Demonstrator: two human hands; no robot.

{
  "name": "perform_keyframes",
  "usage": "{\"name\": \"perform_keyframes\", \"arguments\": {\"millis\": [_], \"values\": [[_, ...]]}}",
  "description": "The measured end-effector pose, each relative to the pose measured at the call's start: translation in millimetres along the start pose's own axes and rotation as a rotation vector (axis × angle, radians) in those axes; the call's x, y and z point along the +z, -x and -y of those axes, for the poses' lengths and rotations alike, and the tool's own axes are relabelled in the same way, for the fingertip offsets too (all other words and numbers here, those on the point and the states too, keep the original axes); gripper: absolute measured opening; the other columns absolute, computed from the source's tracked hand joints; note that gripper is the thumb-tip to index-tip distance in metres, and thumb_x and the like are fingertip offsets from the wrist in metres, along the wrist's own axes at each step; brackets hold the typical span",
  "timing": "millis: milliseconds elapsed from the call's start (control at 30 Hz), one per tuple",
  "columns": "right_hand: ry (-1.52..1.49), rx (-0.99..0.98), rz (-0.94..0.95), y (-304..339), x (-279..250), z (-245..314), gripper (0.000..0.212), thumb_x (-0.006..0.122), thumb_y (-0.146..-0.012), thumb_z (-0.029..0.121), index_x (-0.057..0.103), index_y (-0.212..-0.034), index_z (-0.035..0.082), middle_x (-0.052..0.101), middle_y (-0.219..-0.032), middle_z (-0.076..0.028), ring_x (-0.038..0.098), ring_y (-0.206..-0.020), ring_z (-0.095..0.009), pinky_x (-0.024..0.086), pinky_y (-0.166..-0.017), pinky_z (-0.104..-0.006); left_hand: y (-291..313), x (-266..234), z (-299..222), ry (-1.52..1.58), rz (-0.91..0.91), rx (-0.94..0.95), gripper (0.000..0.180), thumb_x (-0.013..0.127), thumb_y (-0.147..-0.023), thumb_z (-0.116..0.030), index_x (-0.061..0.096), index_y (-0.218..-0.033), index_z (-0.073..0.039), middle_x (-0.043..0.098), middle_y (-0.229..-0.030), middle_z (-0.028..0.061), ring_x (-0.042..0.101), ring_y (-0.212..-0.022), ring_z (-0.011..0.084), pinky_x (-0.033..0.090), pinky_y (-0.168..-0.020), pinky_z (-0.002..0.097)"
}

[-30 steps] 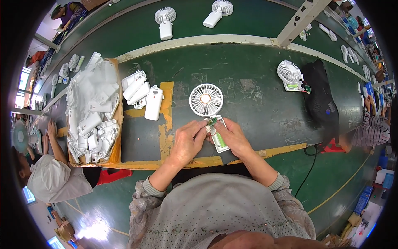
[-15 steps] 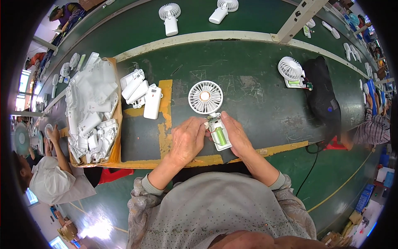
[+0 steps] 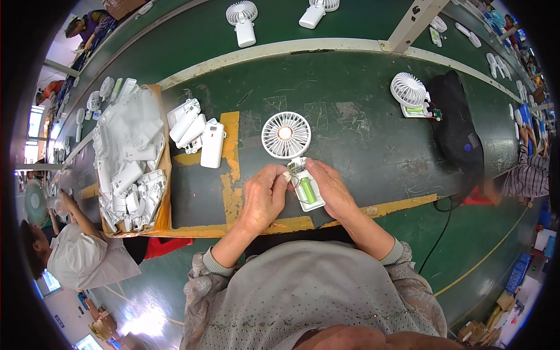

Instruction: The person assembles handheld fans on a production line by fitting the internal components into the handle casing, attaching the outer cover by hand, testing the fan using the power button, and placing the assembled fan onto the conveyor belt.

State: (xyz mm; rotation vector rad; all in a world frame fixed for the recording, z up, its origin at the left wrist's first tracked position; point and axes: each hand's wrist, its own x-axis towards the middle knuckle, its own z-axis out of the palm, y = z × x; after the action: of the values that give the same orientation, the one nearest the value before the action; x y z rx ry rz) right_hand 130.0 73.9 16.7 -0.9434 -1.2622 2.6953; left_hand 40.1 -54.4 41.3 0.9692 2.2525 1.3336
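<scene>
A white handheld fan (image 3: 286, 135) lies face up before me, its handle uncovered. Inside the handle shell (image 3: 315, 204) sit a green battery cell (image 3: 307, 190) and thin wires, with a small circuit board (image 3: 296, 165) at the fan's neck. My right hand (image 3: 333, 189) grips the handle's right side, thumb near the board. My left hand (image 3: 262, 195) is closed in a pinch at the board's left side, beside a small white bit and the wires. What exactly its fingertips hold is too small to make out.
Left stands a carton (image 3: 165, 198) of white shells and plastic film. Several white covers (image 3: 212, 144) lie beside it. Another opened fan (image 3: 408, 90) rests at the right against a black bag-like object (image 3: 458, 128). Beyond a pale rail (image 3: 251, 55) lie more fans. Co-workers sit at both sides.
My left fingers have shifted slightly at the board, and more of it shows. My right hand keeps its hold on the handle. The whole view has shifted a little.
</scene>
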Motion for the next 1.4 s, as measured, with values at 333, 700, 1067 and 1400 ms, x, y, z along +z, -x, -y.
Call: {"name": "perform_keyframes", "arguments": {"millis": [333,700,1067,1400], "values": [[0.073,-0.031,-0.006,2,1,1,0.035,0.042,-0.097,0.028,0.057,-0.106,-0.003,0.063,-0.086,-0.006,0.057,-0.074,-0.009,0.046,-0.064,-0.0235,1,4,8,-0.115,-0.024,0.081,0.002,0.056,-0.083,-0.001,0.057,-0.085,-0.001,0.06,-0.072,0.0139,0.061,-0.064,0.03,0.047,-0.056,0.037],[0.221,-0.033,-0.005,-2,-6,-5,0.035,0.046,-0.096,0.027,0.053,-0.114,-0.003,0.06,-0.097,-0.004,0.054,-0.083,-0.007,0.046,-0.073,-0.0221,3,5,11,-0.155,-0.039,0.133,0.005,0.056,-0.082,0.0,0.056,-0.085,-0.003,0.061,-0.076,0.013,0.061,-0.066,0.0312,0.047,-0.057,0.0383],[0.228,-0.113,0.257,1,-10,2,0.03,0.052,-0.093,0.014,0.051,-0.119,-0.001,0.059,-0.099,-0.002,0.054,-0.086,-0.007,0.046,-0.073,-0.0238,3,3,5,-0.361,-0.041,0.405,0.033,0.06,-0.07,0.005,0.062,-0.103,-0.001,0.06,-0.089,0.0115,0.061,-0.073,0.0284,0.052,-0.062,0.0362],[0.263,-0.126,0.215,2,-8,2,0.033,0.054,-0.093,0.01,0.048,-0.123,-0.001,0.059,-0.102,-0.001,0.054,-0.09,-0.005,0.047,-0.076,-0.0223,1,3,0,-0.44,0.044,0.407,0.034,0.057,-0.069,0.004,0.059,-0.103,0.004,0.054,-0.087,0.0121,0.06,-0.075,0.0282,0.051,-0.062,0.037]]}}
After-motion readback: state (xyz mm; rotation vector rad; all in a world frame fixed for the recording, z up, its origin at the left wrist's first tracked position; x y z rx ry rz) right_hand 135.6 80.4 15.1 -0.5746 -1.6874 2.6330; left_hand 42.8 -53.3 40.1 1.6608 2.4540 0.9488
